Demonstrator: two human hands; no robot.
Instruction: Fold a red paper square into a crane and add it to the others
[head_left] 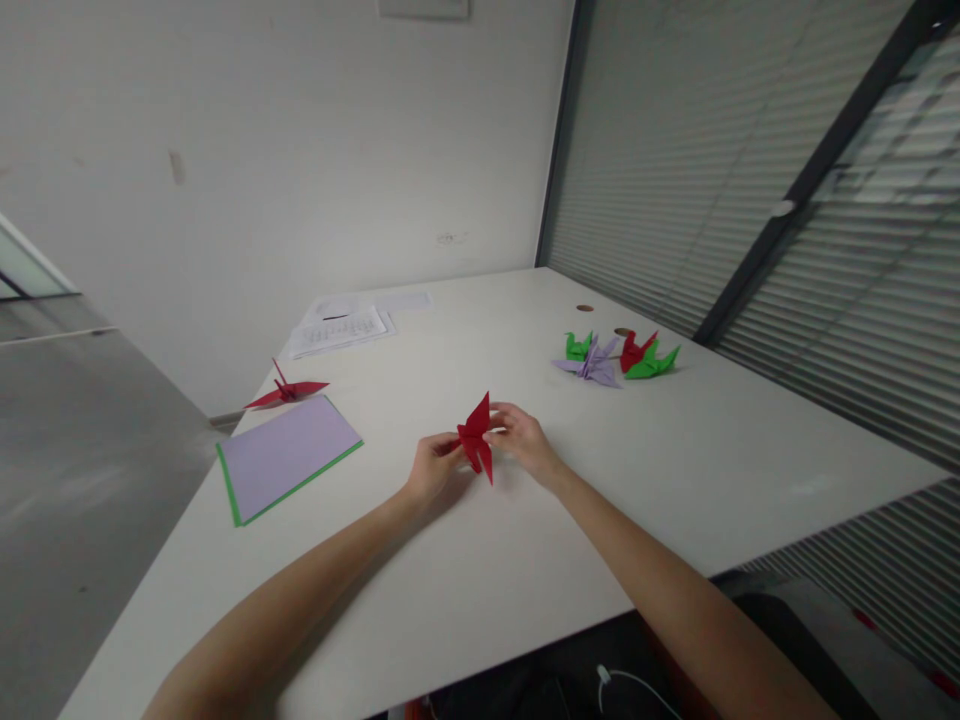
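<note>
A red origami crane [475, 436] is held between both hands just above the white table [420, 590]. My left hand [435, 466] pinches it from the left side. On the other side, my right hand [523, 438] grips it with thumb and fingers. One pointed flap stands up and another points down toward me. The fingertips behind the paper are partly hidden. To the left, a second red crane [287, 391] rests on the table with its wings spread.
Purple sheets [289, 455] lie over green paper at the left edge. Printed papers [341, 330] with a pen sit at the back left. At right stand a purple crane [592, 364], green cranes [652, 361] and a red one. Blinds [675, 200] border the right side.
</note>
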